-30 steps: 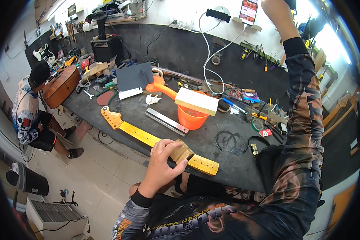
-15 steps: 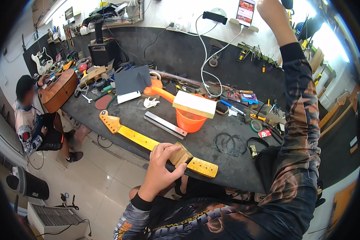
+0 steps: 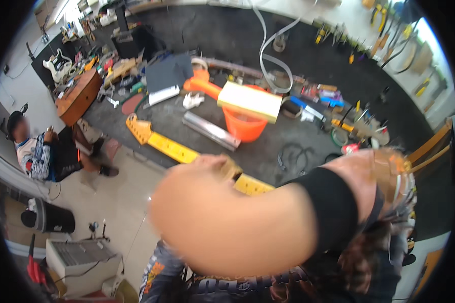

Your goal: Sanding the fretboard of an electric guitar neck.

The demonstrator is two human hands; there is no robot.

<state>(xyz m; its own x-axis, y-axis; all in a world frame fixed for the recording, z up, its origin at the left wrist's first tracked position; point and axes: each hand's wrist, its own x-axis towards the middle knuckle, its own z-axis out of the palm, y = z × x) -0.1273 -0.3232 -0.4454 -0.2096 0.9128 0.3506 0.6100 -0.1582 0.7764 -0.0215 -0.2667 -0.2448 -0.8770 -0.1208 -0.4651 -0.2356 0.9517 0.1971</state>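
Observation:
My right hand [image 3: 202,222] is raised close to the camera, bent at the wrist and smeared by motion, so its fingers do not show. It covers much of my left hand [image 3: 207,161], whose fingertips appear behind it at a small wooden block [image 3: 231,169]. That block rests across a guitar neck [image 3: 169,147], a yellow maple one with an uncut-looking amber headstock. The neck lies slantwise along the bench's near edge, and its heel end is partly behind my right wrist.
An orange tub [image 3: 245,126] holds up a pale rectangular block [image 3: 250,101]. Beside it lie a metal bar [image 3: 211,130], crumpled white paper [image 3: 193,100] and coiled black strings [image 3: 296,156]. Tools crowd the bench's back. A person [image 3: 43,144] sits at left near an acoustic guitar body [image 3: 79,96].
My right arm has come down from the phone on the wall and swung in front of my left hand. The view has tilted lower. My left hand stays at the wooden block.

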